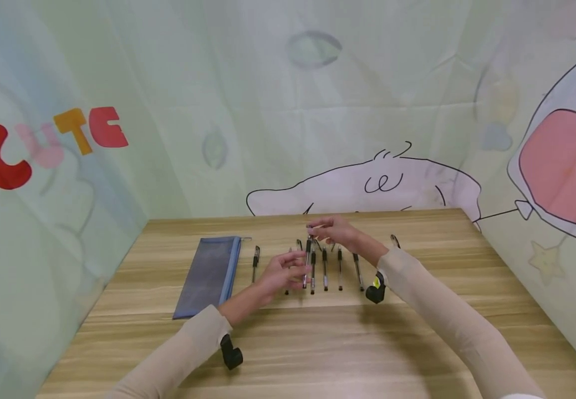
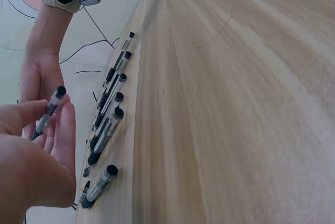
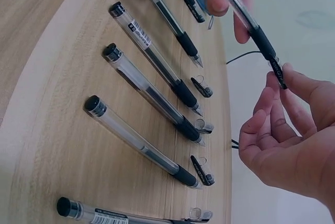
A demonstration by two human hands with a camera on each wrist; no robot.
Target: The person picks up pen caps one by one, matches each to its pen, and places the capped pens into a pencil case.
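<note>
My left hand (image 1: 280,272) holds a clear gel pen (image 1: 308,255) by its barrel, raised above the table. Its black cap (image 3: 277,72) is at the grip end, where the thumb and fingers of my right hand (image 3: 298,135) pinch it. In the left wrist view the pen's black end plug (image 2: 61,91) points up, beyond the left hand (image 2: 36,166). Beneath the hands several uncapped pens lie side by side, one of them a pen with a barcode label (image 3: 152,51). Loose caps (image 3: 202,169) lie just beyond their tips.
A blue mesh zip pouch (image 1: 205,277) lies flat at the left of the wooden table (image 1: 317,343). Between it and the hands is a capped pen (image 1: 255,263). Another loose cap (image 1: 394,241) lies at the far right. A printed curtain (image 1: 268,111) hangs behind the table.
</note>
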